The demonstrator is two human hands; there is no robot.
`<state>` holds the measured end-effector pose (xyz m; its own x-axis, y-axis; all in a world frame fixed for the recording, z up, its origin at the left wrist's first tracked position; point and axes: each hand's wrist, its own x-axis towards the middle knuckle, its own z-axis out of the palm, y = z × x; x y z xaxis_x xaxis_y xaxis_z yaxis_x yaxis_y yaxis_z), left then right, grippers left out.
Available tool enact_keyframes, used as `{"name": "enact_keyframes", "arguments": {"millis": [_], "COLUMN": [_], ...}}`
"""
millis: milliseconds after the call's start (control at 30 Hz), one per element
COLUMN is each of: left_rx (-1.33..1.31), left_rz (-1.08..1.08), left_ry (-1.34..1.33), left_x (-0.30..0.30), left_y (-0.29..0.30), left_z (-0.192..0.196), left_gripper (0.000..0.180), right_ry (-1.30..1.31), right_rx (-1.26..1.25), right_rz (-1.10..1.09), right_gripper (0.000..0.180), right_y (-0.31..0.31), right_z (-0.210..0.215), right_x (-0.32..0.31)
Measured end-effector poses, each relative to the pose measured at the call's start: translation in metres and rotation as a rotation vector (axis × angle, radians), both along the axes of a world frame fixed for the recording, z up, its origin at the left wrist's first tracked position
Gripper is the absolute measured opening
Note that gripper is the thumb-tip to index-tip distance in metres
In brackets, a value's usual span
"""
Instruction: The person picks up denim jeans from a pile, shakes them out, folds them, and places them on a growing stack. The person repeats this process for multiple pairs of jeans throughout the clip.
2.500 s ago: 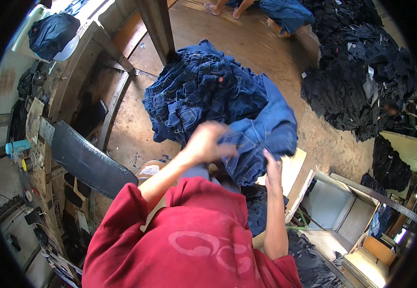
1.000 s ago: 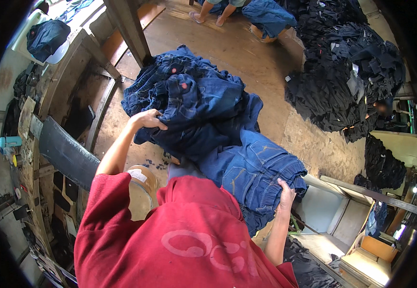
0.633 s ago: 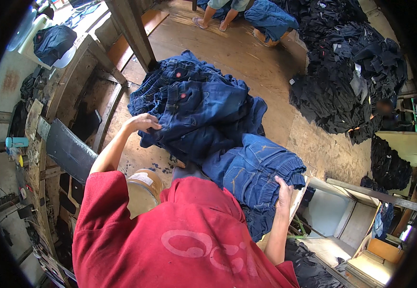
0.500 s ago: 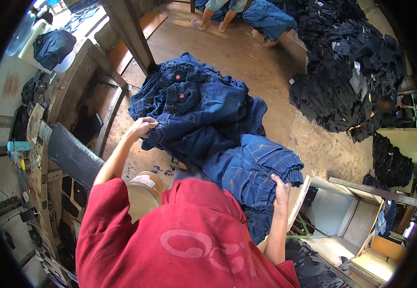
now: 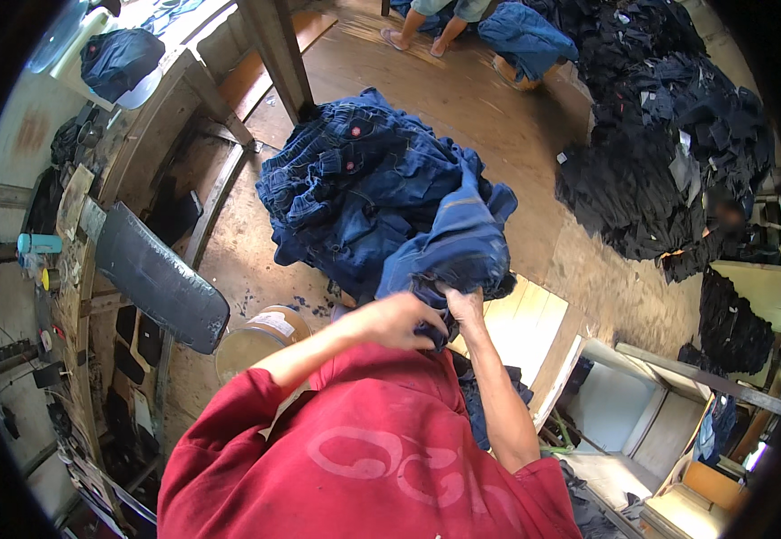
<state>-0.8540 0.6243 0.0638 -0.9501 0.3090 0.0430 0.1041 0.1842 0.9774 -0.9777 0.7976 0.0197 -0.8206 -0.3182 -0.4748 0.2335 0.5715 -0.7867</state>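
Observation:
A pair of blue jeans (image 5: pixel 453 235) with an elastic waist lies bunched over the near right side of a heap of similar denim trousers (image 5: pixel 341 193). My right hand (image 5: pixel 465 307) is closed on the bunched lower end of this pair. Close beside it, my left hand (image 5: pixel 401 322) is over the near end of the cloth with its fingers apart and slightly blurred. Whether its fingertips touch the denim I cannot tell. Two round reddish marks show on the trousers at the top of the heap.
A brown drum (image 5: pixel 257 346) stands on the floor left of my lap, near a dark curved panel (image 5: pixel 161 278). A wooden post (image 5: pixel 278 58) rises behind the heap. Black garments (image 5: pixel 651 153) are piled at right. Another person's feet (image 5: pixel 417 43) show at the far edge.
My left hand has left the heap's left edge and come right, beside the other hand. My right hand has moved left, and the jeans spread out before are now bunched up.

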Motion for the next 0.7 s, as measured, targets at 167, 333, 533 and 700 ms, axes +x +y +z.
{"name": "enact_keyframes", "arguments": {"millis": [167,333,533,700], "left_rx": [-0.896,-0.556,-0.362,-0.171], "left_rz": [1.519,1.319,0.382,0.398], "left_ry": [-0.255,-0.336,0.080,0.262], "left_x": [0.009,0.008,-0.006,-0.015], "left_y": [-0.139,-0.153,0.001,-0.043], "left_z": [-0.101,-0.142,-0.024,-0.029], "left_gripper": [0.098,0.036,0.015,0.030], "right_ry": [-0.607,-0.357,-0.388,0.033], "right_rx": [-0.489,-0.437,-0.419,0.037], "right_rz": [-0.708,-0.557,-0.250,-0.109], "right_gripper": [0.035,0.037,0.059,0.068], "right_y": [0.042,0.062,0.028,0.005], "right_z": [-0.026,-0.005,-0.006,-0.050], "right_x": [-0.006,-0.002,0.002,0.004]}}
